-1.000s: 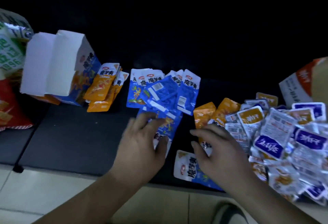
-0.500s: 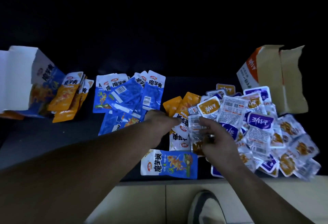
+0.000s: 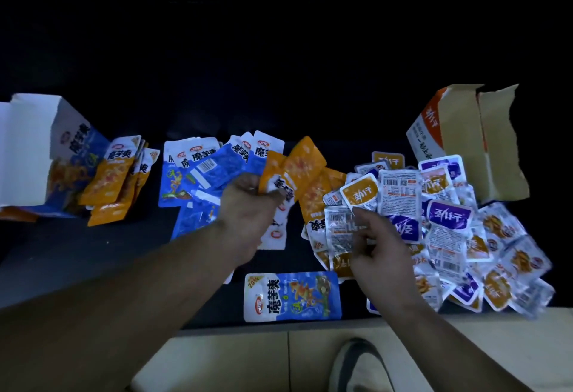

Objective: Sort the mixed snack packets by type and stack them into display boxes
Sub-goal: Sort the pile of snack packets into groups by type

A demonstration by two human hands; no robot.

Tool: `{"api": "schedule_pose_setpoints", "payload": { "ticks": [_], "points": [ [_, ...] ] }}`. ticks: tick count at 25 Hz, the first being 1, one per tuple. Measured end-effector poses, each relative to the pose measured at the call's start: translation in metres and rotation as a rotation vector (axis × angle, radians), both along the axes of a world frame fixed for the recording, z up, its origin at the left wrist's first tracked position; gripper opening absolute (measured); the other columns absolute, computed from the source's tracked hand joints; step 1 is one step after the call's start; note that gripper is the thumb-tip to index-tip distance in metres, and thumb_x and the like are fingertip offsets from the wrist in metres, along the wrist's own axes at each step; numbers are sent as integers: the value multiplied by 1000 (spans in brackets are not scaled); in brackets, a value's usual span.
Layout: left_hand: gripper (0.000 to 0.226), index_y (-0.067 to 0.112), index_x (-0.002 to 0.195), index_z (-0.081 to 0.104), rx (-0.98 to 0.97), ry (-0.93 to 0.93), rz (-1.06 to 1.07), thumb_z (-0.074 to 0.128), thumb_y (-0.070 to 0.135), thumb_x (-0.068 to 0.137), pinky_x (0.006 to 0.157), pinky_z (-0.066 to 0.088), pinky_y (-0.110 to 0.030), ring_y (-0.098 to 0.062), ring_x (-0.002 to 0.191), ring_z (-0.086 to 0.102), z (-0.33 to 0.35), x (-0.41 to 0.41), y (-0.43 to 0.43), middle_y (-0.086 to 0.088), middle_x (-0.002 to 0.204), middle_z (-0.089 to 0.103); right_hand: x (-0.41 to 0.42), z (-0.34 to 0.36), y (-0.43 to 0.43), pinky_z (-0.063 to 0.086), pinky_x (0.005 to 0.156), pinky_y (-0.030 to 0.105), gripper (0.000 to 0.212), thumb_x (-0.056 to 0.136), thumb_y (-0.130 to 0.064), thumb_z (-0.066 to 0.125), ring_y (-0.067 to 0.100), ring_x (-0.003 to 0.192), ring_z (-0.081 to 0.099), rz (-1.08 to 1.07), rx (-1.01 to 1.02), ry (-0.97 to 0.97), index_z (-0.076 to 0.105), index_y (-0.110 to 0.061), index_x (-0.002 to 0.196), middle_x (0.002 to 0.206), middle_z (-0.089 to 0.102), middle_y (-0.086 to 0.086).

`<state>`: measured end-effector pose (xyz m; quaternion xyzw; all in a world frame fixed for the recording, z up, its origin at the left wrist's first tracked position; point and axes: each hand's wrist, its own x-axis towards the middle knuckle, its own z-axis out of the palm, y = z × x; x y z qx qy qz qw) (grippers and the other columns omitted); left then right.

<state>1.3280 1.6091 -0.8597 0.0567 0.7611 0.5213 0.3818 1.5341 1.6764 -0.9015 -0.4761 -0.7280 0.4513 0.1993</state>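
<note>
My left hand point(image 3: 248, 214) grips a few orange packets point(image 3: 297, 168) and holds them lifted above the dark surface. My right hand point(image 3: 378, 246) has its fingers curled on small white packets point(image 3: 341, 230) at the left edge of a big mixed heap of purple and orange-labelled packets point(image 3: 446, 221). A sorted row of orange packets point(image 3: 114, 177) lies beside the blue display box point(image 3: 40, 156) at the left. Blue packets point(image 3: 198, 171) are fanned out in the middle. One blue packet point(image 3: 291, 297) lies alone near the front edge.
An open orange and brown carton point(image 3: 465, 140) stands at the back right behind the heap. The dark surface point(image 3: 93, 252) ends at a front edge, with pale floor tiles point(image 3: 235, 357) and a shoe point(image 3: 356, 367) below it.
The view swung right. My left hand left the blue packets, reached right and lifted orange packets. My right hand moved onto the white packets at the heap's edge.
</note>
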Motion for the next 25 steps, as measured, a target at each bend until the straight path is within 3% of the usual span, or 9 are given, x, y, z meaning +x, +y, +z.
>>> {"api": "schedule_pose_setpoints", "payload": {
  "ticks": [3,5,9,11,15,19,23,25],
  "points": [
    [12,17,93,68,50,45,16,79,18,90,68,49,-29,-20,88,72,12,-23,-27,0,89,77,-19,5,1,56,87,32,37,97,-9,62,7,107,61,159,234,-23,65,-23,131,122,60,-9],
    [10,17,92,69,43,17,38,79,17,90,72,51,-32,-22,91,73,13,-24,-42,0,92,78,-46,8,6,55,92,38,41,96,-19,65,19,118,58,290,297,-111,61,-22,136,131,61,-5],
    [11,13,98,72,51,-78,35,78,15,90,78,61,-45,-31,91,76,9,-16,-61,-7,92,79,-97,4,25,42,111,43,80,88,-64,63,31,145,35,274,331,-739,40,-18,149,152,46,8],
    [12,11,101,72,80,-111,77,77,14,90,67,60,-38,-29,87,76,5,-17,-67,-8,92,79,-103,5,31,40,112,43,90,85,-72,62,33,144,37,259,319,-877,35,-17,151,151,47,10],
    [8,10,98,73,141,-160,135,76,12,90,48,52,-22,-10,66,73,-3,-20,-71,-5,87,79,-104,10,27,42,102,35,65,87,-53,67,28,123,57,324,451,-715,46,-28,143,127,65,3],
    [13,11,100,73,158,-176,208,79,14,89,66,57,-36,-22,79,75,-15,-33,-78,-9,93,79,-113,6,21,53,83,34,53,91,-27,67,27,102,65,382,401,-477,53,-27,143,111,68,5],
    [12,9,98,73,174,-158,244,79,13,88,68,61,-37,-21,77,75,-16,-41,-87,-9,90,79,-107,19,42,61,69,38,21,102,-25,57,17,78,71,166,113,-236,69,-23,120,91,73,-2],
    [14,7,97,73,178,-162,257,81,12,85,74,62,-42,-26,80,76,-17,-39,-87,-12,91,79,-104,26,47,57,65,36,14,103,-27,57,19,75,70,120,149,-251,71,-24,102,83,72,-1]
  ]
}}
